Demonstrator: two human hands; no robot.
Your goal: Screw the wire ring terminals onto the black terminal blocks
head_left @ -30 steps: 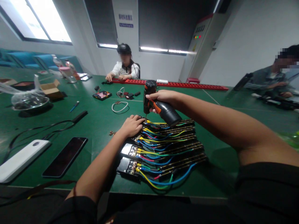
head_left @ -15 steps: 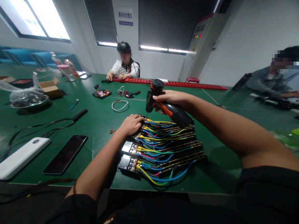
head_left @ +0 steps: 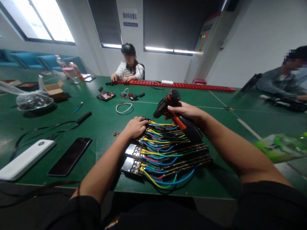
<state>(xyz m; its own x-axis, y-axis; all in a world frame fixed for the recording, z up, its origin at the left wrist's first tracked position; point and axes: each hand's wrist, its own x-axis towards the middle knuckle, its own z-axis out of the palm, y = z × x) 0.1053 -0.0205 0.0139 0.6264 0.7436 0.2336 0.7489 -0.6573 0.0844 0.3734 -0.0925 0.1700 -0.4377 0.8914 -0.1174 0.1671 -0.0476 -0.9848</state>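
My right hand point(head_left: 185, 111) grips a black and orange cordless drill point(head_left: 168, 103). The drill leans to the right, and its thin bit points down at the far end of a row of black terminal blocks point(head_left: 129, 164). Over the farthest blocks lies my left hand point(head_left: 135, 127), its fingers bent round the block near the bit. Yellow, blue, green and red wires point(head_left: 165, 155) run from the metal screw terminals to long dark strips point(head_left: 200, 153) on the right. Small copper-coloured screws point(head_left: 116, 134) lie just left of my left hand.
A phone point(head_left: 70, 156) and a white power bank point(head_left: 27, 159) lie at left. Beyond are a white cable loop point(head_left: 124, 108) and a bagged bowl point(head_left: 35, 101). A long red rail point(head_left: 199, 87) crosses the far side, where one person point(head_left: 129, 68) sits; another point(head_left: 280, 80) sits at right.
The drill has tipped over to the right from nearly upright, and my right hand has moved right with it. Its bit stays near the far block. My left hand stays on the blocks.
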